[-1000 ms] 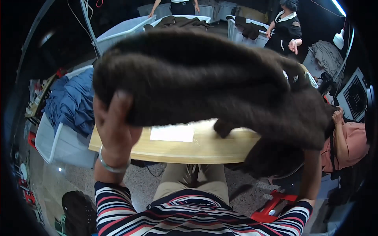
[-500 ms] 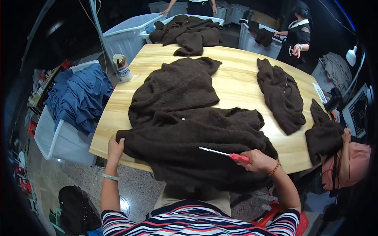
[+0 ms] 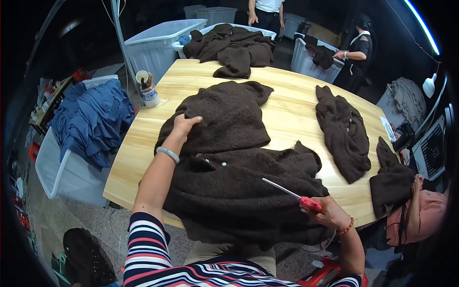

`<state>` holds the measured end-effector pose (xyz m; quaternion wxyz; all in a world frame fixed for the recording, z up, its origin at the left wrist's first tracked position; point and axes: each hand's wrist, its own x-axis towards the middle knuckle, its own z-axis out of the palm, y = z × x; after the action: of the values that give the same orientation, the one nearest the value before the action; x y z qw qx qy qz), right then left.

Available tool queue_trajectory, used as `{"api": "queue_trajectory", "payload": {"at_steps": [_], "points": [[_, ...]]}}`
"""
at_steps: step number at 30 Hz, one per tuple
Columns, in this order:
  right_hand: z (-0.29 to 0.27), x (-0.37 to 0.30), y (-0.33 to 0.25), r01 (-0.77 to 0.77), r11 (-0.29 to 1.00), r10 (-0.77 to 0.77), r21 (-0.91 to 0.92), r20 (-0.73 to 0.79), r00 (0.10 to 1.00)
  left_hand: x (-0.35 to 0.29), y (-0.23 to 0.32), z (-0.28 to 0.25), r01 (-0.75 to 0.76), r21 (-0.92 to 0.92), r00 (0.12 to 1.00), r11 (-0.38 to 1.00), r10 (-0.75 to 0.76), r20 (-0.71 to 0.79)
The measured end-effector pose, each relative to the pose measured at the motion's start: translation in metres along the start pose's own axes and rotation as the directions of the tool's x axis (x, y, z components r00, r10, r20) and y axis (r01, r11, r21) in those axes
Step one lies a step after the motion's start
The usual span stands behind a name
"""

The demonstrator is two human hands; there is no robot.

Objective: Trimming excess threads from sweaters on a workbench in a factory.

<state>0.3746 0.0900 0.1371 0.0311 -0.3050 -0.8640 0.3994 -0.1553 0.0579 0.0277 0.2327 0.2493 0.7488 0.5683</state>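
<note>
A dark brown fuzzy garment [image 3: 248,184] lies across the near table edge and hangs down in front of me; small pale shiny spots show near its upper left. Beyond it, against its far edge, is a second brown fuzzy garment [image 3: 229,112]. My left hand [image 3: 185,125] presses into the left part of that farther garment, thumb stretched to the right and the other fingers bent into the cloth, partly hidden. My right hand [image 3: 330,214] is closed round a red-handled tool [image 3: 311,204] with a long slim metal blade, pointing up and left above the nearer garment.
More brown garments lie at the table's right [image 3: 342,134] and far end [image 3: 234,62]. A white bin [image 3: 62,172] of blue cloth stands left, by a cup of tools [image 3: 150,95]. A person in pink [image 3: 420,215] handles brown cloth at right; two others stand beyond the table.
My left hand has left the near garment's left corner and moved up and right onto the farther garment. The right hand with the red-handled tool has shifted slightly right and nearer.
</note>
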Motion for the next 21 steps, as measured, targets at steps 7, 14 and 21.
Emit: {"api": "queue_trajectory", "payload": {"at_steps": [7, 14, 21], "points": [[-0.012, -0.016, 0.005, -0.086, 0.987, 0.039, -0.136, -0.315, 0.948, -0.161, 0.113, 0.024, 0.299, -0.504, 0.754, 0.810, 0.123, 0.645], [0.002, -0.026, -0.015, 0.009, 0.923, -0.135, -0.385, -0.302, 0.944, -0.293, 0.036, 0.050, 0.567, -0.320, 0.601, 0.759, -0.115, 0.791], [0.019, -0.061, -0.038, 0.101, 0.832, -0.161, -0.545, -0.064, 0.985, -0.308, -0.014, 0.084, 0.541, -0.524, 0.714, 0.658, -0.030, 0.700]]}}
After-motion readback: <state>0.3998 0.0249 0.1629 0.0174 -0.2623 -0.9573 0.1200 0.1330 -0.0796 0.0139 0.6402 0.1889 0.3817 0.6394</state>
